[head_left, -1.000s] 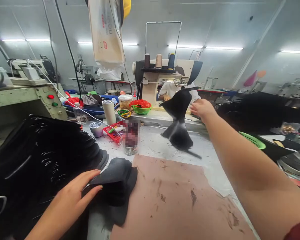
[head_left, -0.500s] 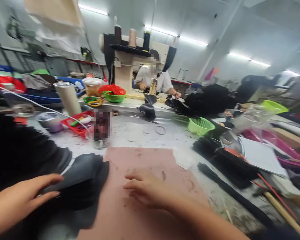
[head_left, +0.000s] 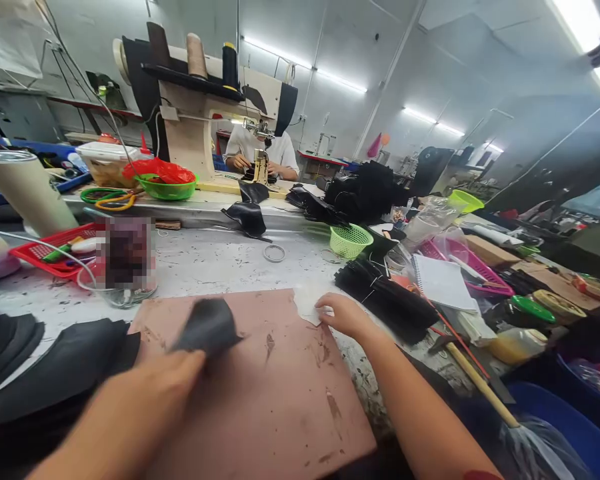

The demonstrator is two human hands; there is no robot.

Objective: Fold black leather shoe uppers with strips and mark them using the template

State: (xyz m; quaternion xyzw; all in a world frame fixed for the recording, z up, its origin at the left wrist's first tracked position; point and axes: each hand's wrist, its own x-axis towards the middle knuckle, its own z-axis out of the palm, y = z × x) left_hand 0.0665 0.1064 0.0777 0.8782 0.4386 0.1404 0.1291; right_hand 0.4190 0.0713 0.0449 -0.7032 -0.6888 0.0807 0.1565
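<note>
My left hand (head_left: 153, 393), blurred by motion, holds a black leather piece (head_left: 210, 327) over the pink board (head_left: 280, 393). At the board's far right corner, the fingers of my right hand (head_left: 347, 313) are curled in a pinch on the edge of a thin white scrap (head_left: 306, 303). Whether the scrap is lifted there I cannot tell. Left of the board lies a fanned stack of black leather pieces (head_left: 75, 353), partly behind my left arm.
A bundle of black strips (head_left: 390, 300) lies right of the board, near a hammer (head_left: 480, 383) and a notebook (head_left: 443, 283). Behind stand a green basket (head_left: 351, 241), a red tray (head_left: 55, 257) and a sewing machine (head_left: 185, 127), with a person working behind it.
My left hand has moved right from the stack with a black leather piece. My right hand has gone from above the board to the white scrap. The view has turned right.
</note>
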